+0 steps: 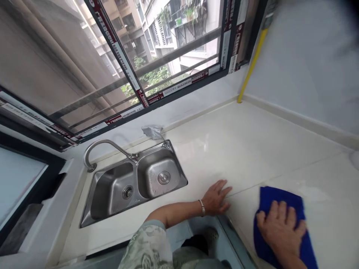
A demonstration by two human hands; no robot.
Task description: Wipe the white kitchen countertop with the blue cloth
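Under my right hand (282,226) lies a dark blue cloth (280,194), spread on the white countertop (224,145) at the lower right. The fingers of that hand are spread and press flat on the cloth. My left hand (216,198), with a bracelet (202,207) at its wrist, rests on the counter's front edge, right of the sink. Its fingers are stretched apart and hold nothing. A thin seam runs across the counter between the two hands.
A double-bowl steel sink (135,198) with a curved faucet (105,141) is set in the counter at the left. Crumpled plastic (152,131) lies behind it. A yellow pipe (254,69) rises in the corner beside the window (157,95). Below the counter's front edge is an open cabinet space (179,235).
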